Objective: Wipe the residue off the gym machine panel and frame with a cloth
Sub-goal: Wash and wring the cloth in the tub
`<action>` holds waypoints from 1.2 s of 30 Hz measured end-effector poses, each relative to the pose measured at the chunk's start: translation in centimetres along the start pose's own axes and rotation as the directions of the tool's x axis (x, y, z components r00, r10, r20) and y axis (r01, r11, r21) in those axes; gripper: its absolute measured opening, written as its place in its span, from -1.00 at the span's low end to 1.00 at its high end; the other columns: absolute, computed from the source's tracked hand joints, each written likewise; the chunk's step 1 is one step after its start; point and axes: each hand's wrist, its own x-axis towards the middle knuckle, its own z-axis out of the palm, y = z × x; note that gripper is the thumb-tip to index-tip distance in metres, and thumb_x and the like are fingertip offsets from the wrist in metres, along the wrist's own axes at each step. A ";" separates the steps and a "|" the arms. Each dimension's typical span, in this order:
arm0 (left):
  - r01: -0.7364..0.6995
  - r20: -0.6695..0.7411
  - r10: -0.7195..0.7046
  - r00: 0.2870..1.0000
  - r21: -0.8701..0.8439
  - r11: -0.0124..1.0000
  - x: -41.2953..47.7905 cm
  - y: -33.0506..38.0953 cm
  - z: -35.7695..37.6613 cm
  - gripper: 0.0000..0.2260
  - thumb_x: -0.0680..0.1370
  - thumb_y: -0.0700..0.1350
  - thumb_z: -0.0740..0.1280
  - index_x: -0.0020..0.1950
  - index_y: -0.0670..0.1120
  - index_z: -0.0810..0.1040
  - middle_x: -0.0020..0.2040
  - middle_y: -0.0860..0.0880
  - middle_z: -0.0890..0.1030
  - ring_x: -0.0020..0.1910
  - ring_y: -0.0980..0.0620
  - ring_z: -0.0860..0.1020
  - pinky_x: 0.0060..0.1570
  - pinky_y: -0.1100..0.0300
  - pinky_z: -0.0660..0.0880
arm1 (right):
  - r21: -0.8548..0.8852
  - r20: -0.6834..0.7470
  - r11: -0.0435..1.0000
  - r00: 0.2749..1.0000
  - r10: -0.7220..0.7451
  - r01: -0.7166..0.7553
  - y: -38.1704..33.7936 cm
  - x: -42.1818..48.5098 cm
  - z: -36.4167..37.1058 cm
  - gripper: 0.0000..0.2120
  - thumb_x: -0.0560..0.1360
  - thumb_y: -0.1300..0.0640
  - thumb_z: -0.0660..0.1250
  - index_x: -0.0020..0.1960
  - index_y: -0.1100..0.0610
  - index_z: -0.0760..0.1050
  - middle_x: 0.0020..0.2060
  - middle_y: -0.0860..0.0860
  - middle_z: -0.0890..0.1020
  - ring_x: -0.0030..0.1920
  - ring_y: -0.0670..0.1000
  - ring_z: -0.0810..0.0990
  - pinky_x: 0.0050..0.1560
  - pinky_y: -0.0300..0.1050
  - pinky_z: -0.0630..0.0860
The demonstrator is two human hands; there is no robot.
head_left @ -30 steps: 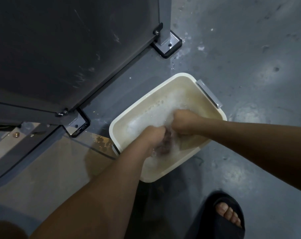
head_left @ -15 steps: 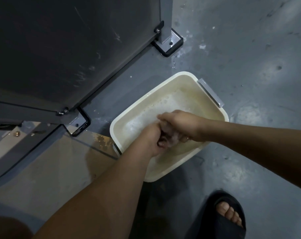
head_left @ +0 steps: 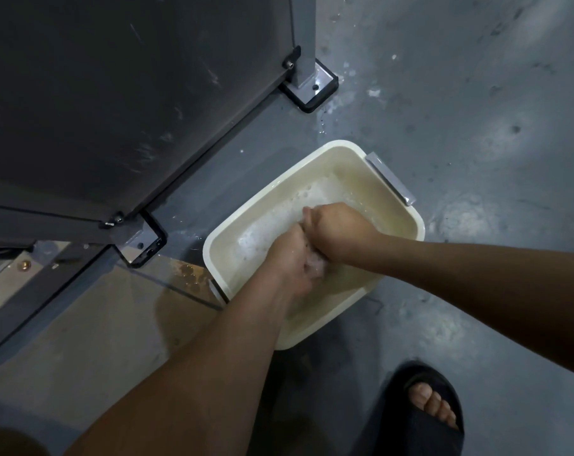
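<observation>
Over the near edge of the basin [head_left: 272, 189], left hand [head_left: 287, 258] and right hand [head_left: 340, 232] curl tight round the soapy cloth [head_left: 313, 267]. Risk: wringing drips suds onto floor [head_left: 443, 93], making it slippery underfoot.

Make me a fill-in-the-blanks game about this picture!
1. The tub stands on the ___.
2. The dark panel is on the tub's ___ side.
3. The left hand and right hand wring the cloth above foamy ___.
4. The black sandal shows bare ___.
Missing words: floor, left, water, toes.
</observation>
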 end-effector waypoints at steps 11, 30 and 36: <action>0.120 -0.077 -0.115 0.990 0.071 0.990 0.4 -0.6 -0.9 -0.73 0.71 -0.02 0.14 0.10 -0.13 0.57 -0.02 -0.13 0.60 -0.11 -0.11 0.58 -0.14 0.07 0.53 | 0.054 0.311 0.966 0.924 0.225 -0.253 0.7 0.8 1.5 -0.80 0.62 0.11 0.27 -0.08 0.20 0.55 -0.22 0.07 0.57 -0.23 0.06 0.55 -0.15 -0.11 0.45; 0.079 0.058 -0.080 0.995 0.018 0.997 0.2 0.3 0.3 -0.71 0.67 0.09 0.23 -0.11 -0.06 0.57 -0.37 0.00 0.46 -0.50 0.09 0.32 -0.56 0.28 0.17 | 0.028 0.005 0.987 0.987 0.159 -0.159 0.6 1.0 -0.3 -0.65 0.73 0.03 -0.01 0.04 0.17 0.49 -0.18 0.09 0.54 -0.13 0.14 0.53 -0.11 -0.06 0.40; -0.064 -0.117 0.086 0.989 0.179 0.982 1.2 -1.5 -1.8 -0.76 0.62 -0.17 0.22 0.16 -0.25 0.59 -0.27 -0.14 0.54 -0.45 0.01 0.43 -0.43 0.20 0.32 | 0.147 0.267 0.981 0.960 0.082 -0.125 1.7 1.0 -0.5 -0.65 0.66 0.00 0.17 -0.21 0.13 0.52 -0.26 -0.04 0.61 -0.19 -0.06 0.57 -0.14 -0.14 0.41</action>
